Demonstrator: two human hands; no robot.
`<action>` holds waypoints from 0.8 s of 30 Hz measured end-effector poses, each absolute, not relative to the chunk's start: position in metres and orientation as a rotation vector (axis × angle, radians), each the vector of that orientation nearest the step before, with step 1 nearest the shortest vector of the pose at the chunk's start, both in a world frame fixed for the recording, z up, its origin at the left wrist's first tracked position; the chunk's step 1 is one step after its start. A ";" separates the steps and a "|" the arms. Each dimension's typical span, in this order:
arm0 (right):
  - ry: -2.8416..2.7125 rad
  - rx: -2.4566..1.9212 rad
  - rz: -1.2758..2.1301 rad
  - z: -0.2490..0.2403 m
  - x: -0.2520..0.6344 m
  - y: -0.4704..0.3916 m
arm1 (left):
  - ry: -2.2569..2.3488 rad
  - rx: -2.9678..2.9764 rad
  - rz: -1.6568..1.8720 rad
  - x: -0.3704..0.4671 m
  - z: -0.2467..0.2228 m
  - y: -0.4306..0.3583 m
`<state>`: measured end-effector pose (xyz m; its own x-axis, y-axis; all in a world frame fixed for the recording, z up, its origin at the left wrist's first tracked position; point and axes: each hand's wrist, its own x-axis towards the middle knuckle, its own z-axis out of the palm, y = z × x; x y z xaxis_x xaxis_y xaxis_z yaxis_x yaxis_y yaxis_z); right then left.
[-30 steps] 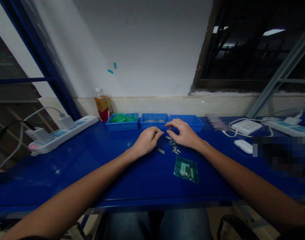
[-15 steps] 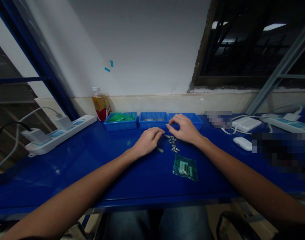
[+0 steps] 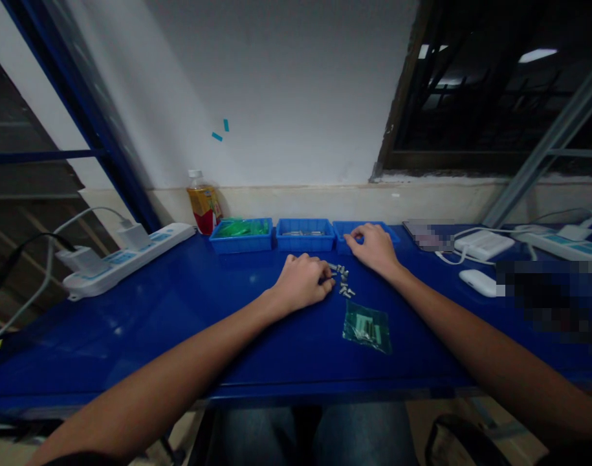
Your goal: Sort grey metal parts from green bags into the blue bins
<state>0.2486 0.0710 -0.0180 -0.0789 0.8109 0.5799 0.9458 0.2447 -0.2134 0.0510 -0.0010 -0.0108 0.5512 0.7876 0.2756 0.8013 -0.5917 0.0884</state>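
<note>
My left hand point(image 3: 305, 282) rests on the blue table with fingers curled in, at the left edge of a loose pile of small metal screws point(image 3: 344, 275). Whatever lies under or between its fingertips is hidden. At the front of the right blue bin point(image 3: 390, 237), my right hand point(image 3: 374, 247) hovers with thumb and fingers bent together; I cannot make out anything in them. A small clear green-tinted bag point(image 3: 367, 327) with a label and metal pieces inside lies in front of the screws.
The middle blue bin point(image 3: 305, 242) holds metal pieces, the left blue bin point(image 3: 241, 242) green packets. Behind stands a drink bottle point(image 3: 203, 204). Power strips point(image 3: 131, 262) with cables flank the table. White devices point(image 3: 479, 282) and a phone-like slab point(image 3: 424, 236) lie on the right.
My right hand has moved right, from above the screws to the right bin; the small metal piece it pinched no longer shows. My left hand has come down and right, covering metal pieces beside the pile.
</note>
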 end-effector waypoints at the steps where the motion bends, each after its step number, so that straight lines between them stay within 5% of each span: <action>1: -1.919 -1.602 -0.291 -0.018 0.248 0.070 | -1.414 -2.711 -0.439 0.053 -0.010 -0.002; 8: -1.958 -1.423 -0.299 -0.012 0.235 0.055 | -1.478 -2.638 -0.442 0.054 -0.009 -0.003; 15: -2.314 -0.882 -0.073 -0.006 0.215 0.032 | -1.670 -2.866 -1.084 0.032 -0.005 0.020; 24: -2.274 -0.828 -0.183 -0.006 0.213 0.028 | -1.731 -3.031 -1.606 0.033 -0.016 0.028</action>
